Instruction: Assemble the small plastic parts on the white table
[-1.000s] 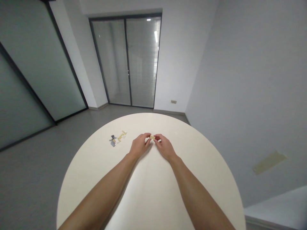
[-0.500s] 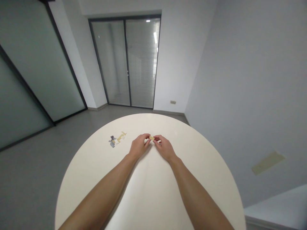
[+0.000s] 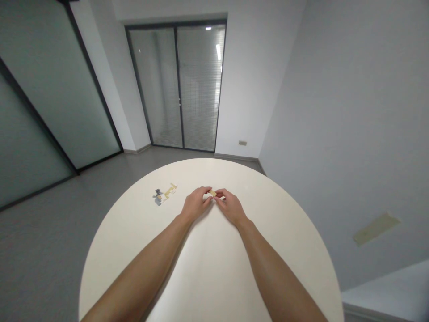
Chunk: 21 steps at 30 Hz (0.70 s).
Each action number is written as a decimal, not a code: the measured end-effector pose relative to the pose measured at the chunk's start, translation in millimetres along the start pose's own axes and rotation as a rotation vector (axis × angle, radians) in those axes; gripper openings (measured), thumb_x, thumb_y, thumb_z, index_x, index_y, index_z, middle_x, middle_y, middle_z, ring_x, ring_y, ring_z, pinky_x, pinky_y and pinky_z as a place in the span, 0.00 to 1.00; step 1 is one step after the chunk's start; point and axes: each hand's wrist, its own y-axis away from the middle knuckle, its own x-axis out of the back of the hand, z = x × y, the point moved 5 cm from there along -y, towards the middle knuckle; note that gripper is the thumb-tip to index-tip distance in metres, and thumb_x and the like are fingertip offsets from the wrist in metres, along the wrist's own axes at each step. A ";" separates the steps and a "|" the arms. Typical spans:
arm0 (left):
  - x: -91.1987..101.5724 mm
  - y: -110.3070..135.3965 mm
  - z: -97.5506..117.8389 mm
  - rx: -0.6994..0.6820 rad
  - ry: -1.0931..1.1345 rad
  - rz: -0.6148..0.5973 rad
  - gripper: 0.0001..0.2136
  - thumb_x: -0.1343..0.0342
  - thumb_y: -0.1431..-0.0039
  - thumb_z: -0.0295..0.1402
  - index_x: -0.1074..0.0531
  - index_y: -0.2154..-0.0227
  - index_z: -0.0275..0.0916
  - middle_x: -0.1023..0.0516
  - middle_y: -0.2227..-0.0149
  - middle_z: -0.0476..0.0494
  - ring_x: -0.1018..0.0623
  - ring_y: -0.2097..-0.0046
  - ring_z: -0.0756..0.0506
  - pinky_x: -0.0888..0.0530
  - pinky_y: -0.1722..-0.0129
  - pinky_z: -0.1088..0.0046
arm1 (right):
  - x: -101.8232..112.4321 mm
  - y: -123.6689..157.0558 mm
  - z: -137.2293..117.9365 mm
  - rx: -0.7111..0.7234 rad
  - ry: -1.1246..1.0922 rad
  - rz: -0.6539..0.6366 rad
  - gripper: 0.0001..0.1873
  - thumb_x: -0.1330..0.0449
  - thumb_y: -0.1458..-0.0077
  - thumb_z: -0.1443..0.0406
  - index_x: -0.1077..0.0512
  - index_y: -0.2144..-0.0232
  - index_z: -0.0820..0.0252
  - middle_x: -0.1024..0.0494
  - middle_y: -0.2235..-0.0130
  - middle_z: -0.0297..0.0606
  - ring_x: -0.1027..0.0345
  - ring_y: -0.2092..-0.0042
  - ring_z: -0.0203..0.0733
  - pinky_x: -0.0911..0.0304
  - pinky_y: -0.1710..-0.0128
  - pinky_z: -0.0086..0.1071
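Between my fingertips, near the far side of the round white table point(image 3: 208, 268), is a small tan piece point(image 3: 212, 192) that looks like a toy building brick. My left hand point(image 3: 196, 202) pinches it from the left, thumb below and index finger above. From the other side my right hand point(image 3: 229, 205) grips it with thumb and fingers closed. Parts of the piece are covered by the fingertips. Left of my hands lies a loose group of small pieces, some tan point(image 3: 170, 190) and some grey point(image 3: 157, 201), with white ones among them.
Beyond the table stands a glazed double door point(image 3: 179, 89) with blinds. Frosted panels point(image 3: 60, 89) in dark frames are at the left. A plain wall point(image 3: 351, 125) runs along the right, with a beige strip point(image 3: 377, 229) on it.
Both hands keep their hold, and the tan piece has tilted slightly between the fingertips. The whole view has shifted very slightly; the loose pieces lie as before.
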 end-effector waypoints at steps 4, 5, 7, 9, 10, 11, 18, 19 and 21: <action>0.9 0.2 1.5 -0.007 0.004 0.002 0.17 0.44 0.40 0.33 0.31 0.47 0.43 0.24 0.51 0.43 0.25 0.49 0.45 0.25 0.51 0.66 | -0.8 -0.1 0.3 0.003 -0.003 -0.003 0.11 0.44 0.39 0.63 0.29 0.55 0.53 0.21 0.58 0.36 0.28 0.57 0.41 0.34 0.55 0.36; 0.8 0.1 1.6 -0.009 0.005 0.002 0.17 0.44 0.40 0.34 0.31 0.47 0.43 0.24 0.51 0.43 0.25 0.49 0.45 0.25 0.51 0.66 | -0.8 -0.1 0.1 0.004 -0.001 -0.001 0.11 0.44 0.39 0.63 0.29 0.54 0.53 0.21 0.58 0.36 0.28 0.57 0.41 0.34 0.55 0.36; 0.5 -0.1 1.3 -0.008 0.005 0.003 0.17 0.44 0.40 0.34 0.31 0.47 0.43 0.24 0.51 0.43 0.25 0.49 0.45 0.25 0.51 0.67 | -0.9 0.1 -0.4 0.007 0.007 0.002 0.11 0.44 0.39 0.64 0.29 0.54 0.53 0.21 0.58 0.36 0.28 0.57 0.41 0.34 0.55 0.37; 0.3 -0.3 0.9 -0.001 0.002 0.004 0.17 0.44 0.40 0.34 0.31 0.48 0.43 0.24 0.51 0.43 0.25 0.49 0.45 0.24 0.51 0.67 | -0.9 0.3 -0.7 0.008 0.013 0.002 0.11 0.44 0.39 0.63 0.29 0.54 0.53 0.21 0.58 0.36 0.27 0.57 0.41 0.34 0.55 0.37; 0.2 -0.3 0.8 0.000 0.001 0.002 0.17 0.44 0.40 0.34 0.30 0.48 0.43 0.24 0.51 0.43 0.25 0.49 0.45 0.24 0.52 0.67 | -0.9 0.4 -0.8 0.009 0.014 0.002 0.11 0.44 0.39 0.63 0.29 0.54 0.53 0.21 0.58 0.36 0.27 0.57 0.41 0.34 0.55 0.36; 0.4 -0.2 0.9 0.000 0.000 0.001 0.17 0.44 0.40 0.34 0.31 0.48 0.43 0.24 0.51 0.43 0.25 0.49 0.45 0.24 0.52 0.68 | -0.9 0.5 -0.9 0.008 0.015 0.000 0.11 0.44 0.39 0.64 0.29 0.54 0.53 0.21 0.58 0.36 0.27 0.57 0.41 0.34 0.55 0.36; 1.3 0.9 2.0 -0.014 -0.001 -0.003 0.17 0.44 0.39 0.35 0.31 0.47 0.43 0.24 0.51 0.43 0.25 0.49 0.45 0.24 0.52 0.68 | -1.5 0.8 -1.3 0.004 0.013 -0.011 0.11 0.44 0.39 0.64 0.29 0.54 0.53 0.21 0.59 0.35 0.27 0.58 0.41 0.34 0.56 0.35; 1.0 0.8 1.5 -0.014 -0.002 -0.005 0.17 0.44 0.39 0.34 0.31 0.47 0.43 0.24 0.51 0.43 0.25 0.50 0.45 0.24 0.52 0.67 | -1.6 0.7 -1.4 0.004 0.012 -0.010 0.11 0.44 0.39 0.64 0.29 0.54 0.53 0.21 0.59 0.35 0.27 0.58 0.41 0.34 0.56 0.35; 0.4 0.6 0.7 -0.016 -0.002 -0.009 0.17 0.44 0.39 0.34 0.31 0.47 0.43 0.24 0.51 0.43 0.25 0.50 0.45 0.24 0.52 0.67 | -1.8 0.5 -1.8 0.006 0.011 -0.008 0.11 0.45 0.39 0.65 0.29 0.54 0.53 0.21 0.59 0.35 0.27 0.58 0.40 0.34 0.56 0.35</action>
